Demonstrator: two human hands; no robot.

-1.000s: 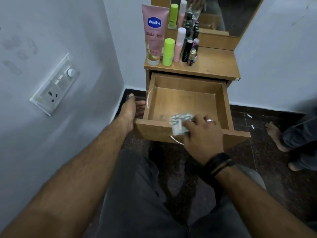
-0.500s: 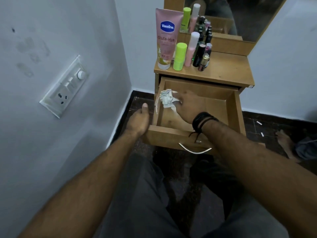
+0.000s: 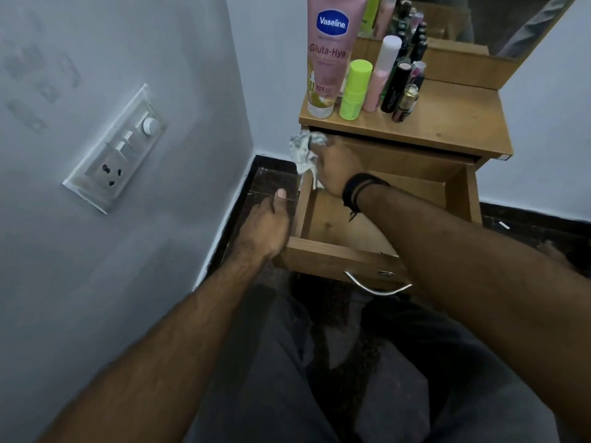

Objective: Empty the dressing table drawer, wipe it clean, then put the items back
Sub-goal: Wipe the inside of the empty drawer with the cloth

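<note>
The wooden drawer (image 3: 332, 254) of the dressing table is pulled out and holds nothing but my right hand. My right hand (image 3: 335, 169) is shut on a crumpled white cloth (image 3: 305, 151), pressed against the drawer's back left corner and left wall. My left hand (image 3: 265, 227) grips the drawer's front left corner from outside, thumb up. On the table top (image 3: 454, 119) stand a pink Vaseline tube (image 3: 327, 55), a lime green bottle (image 3: 355, 89), a pale pink bottle (image 3: 382, 71) and several small dark cosmetics (image 3: 404, 91).
A grey wall with a switch and socket plate (image 3: 116, 148) stands close on the left. A mirror (image 3: 479, 17) rises behind the table top. The drawer's metal handle (image 3: 377, 287) hangs over my dark trousers (image 3: 287, 378). The floor is dark tile (image 3: 537, 225).
My right hand has swept the cloth from the drawer's front edge to its back left corner, then higher up the left wall. My left hand stays on the front left corner.
</note>
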